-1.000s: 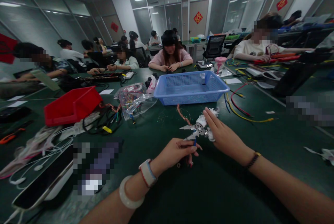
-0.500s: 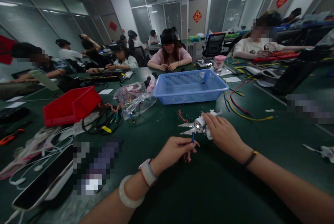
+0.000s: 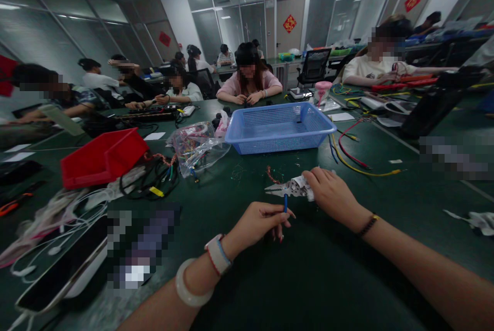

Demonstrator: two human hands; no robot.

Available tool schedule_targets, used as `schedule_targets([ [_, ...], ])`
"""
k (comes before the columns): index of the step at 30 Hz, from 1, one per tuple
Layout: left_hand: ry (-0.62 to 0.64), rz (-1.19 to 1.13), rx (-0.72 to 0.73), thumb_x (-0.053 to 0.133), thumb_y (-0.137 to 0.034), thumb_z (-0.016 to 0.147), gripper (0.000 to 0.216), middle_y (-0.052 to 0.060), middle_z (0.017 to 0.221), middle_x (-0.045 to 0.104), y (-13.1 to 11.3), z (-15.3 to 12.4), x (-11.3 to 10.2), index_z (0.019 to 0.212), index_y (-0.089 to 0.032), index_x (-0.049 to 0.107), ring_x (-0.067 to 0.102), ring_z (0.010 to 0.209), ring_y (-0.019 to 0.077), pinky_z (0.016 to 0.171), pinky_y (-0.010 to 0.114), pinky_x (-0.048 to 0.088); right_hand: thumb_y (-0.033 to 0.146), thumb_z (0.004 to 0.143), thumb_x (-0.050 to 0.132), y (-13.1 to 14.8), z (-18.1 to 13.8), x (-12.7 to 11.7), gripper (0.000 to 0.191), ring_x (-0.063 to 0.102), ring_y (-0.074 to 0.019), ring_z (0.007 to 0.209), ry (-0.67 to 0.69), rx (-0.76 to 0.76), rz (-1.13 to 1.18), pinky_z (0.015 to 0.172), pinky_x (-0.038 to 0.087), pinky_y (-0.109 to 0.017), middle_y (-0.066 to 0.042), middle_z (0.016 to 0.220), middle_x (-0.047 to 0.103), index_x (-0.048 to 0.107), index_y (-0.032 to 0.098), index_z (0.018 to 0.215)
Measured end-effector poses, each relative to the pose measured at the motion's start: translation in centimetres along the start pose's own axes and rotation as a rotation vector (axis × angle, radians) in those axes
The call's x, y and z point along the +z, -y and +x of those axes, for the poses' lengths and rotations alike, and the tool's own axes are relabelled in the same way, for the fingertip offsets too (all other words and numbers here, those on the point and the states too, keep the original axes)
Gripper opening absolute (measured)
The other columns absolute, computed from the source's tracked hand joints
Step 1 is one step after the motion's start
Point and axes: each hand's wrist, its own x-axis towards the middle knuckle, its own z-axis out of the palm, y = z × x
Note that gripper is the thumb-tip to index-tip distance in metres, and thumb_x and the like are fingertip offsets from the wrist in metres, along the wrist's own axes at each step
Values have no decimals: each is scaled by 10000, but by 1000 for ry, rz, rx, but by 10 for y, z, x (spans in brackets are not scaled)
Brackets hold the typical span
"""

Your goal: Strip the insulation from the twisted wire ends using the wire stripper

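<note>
Between the thumb and fingers of my left hand [image 3: 266,220] is a short blue wire [image 3: 285,202], pointing upward. My right hand [image 3: 332,194] is wrapped round the white-covered handles of a pair of wire strippers [image 3: 295,188]. Their silver jaws point left and look nearly closed. The top end of the wire meets the jaws; whether it is clamped there I cannot tell. Just behind the jaws, a twisted copper-coloured wire [image 3: 274,172] lies on the dark green table [image 3: 309,279].
A blue plastic basket [image 3: 278,140] stands beyond my hands. To the left are a clear bag of wires [image 3: 198,148], a red bin [image 3: 106,158], black cables [image 3: 135,187] and a phone [image 3: 64,264]. Yellow and red cables [image 3: 365,166] lie at the right. Several people sit around the tables.
The strippers' jaws and handles have come closer together as my right hand squeezed. My left hand stays in place with the blue wire. The view has shifted slightly.
</note>
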Motion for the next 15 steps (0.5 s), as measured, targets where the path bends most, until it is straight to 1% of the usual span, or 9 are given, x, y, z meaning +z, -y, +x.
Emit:
schedule_targets([
  [4,1,8,-15,625,-337,845,288,47,820,670,-1,0,0,1027,-122,685,616,568,89,491,180,434,74,845,439,-2,0,-2,215,537,-210,762,15,2,4,719,411,-319,-106,858,578,589,122,990],
  [7,10,21,-20,620,-344,845,296,48,826,670,-3,-1,0,1033,-124,681,616,576,90,499,184,435,64,837,442,-3,0,-1,229,534,-208,765,0,5,32,736,409,-323,-106,857,585,598,112,997],
  [9,25,38,-23,610,-350,851,298,46,827,667,-5,-1,-1,1039,-130,677,608,572,88,498,186,429,68,838,452,-4,0,0,264,536,-229,856,-37,-14,32,806,404,-342,-124,910,602,594,93,1059],
  [11,38,60,-19,592,-358,861,300,38,818,658,-6,-2,-2,1045,-135,674,580,553,76,487,182,412,81,847,462,-7,-1,-1,304,508,-264,998,-80,-16,-4,887,375,-371,-146,1022,609,582,88,1126],
  [12,41,69,-12,584,-363,867,302,31,806,649,-7,-2,-2,1045,-137,673,553,536,67,481,179,399,88,853,463,-8,-1,-2,314,490,-275,1037,-91,-1,-32,901,362,-382,-146,1074,605,580,100,1144],
  [13,41,72,-2,577,-366,872,303,24,791,638,-7,-2,-2,1045,-137,673,519,518,56,475,175,384,94,859,462,-10,-1,-3,316,487,-276,1037,-91,19,-59,892,359,-386,-138,1108,603,585,118,1148],
  [15,24,72,15,562,-374,882,306,8,752,612,-6,-2,-2,1036,-135,675,446,488,40,464,167,345,108,868,461,-13,-2,-4,299,511,-255,947,-59,45,-91,824,364,-376,-119,1105,614,603,147,1129],
])
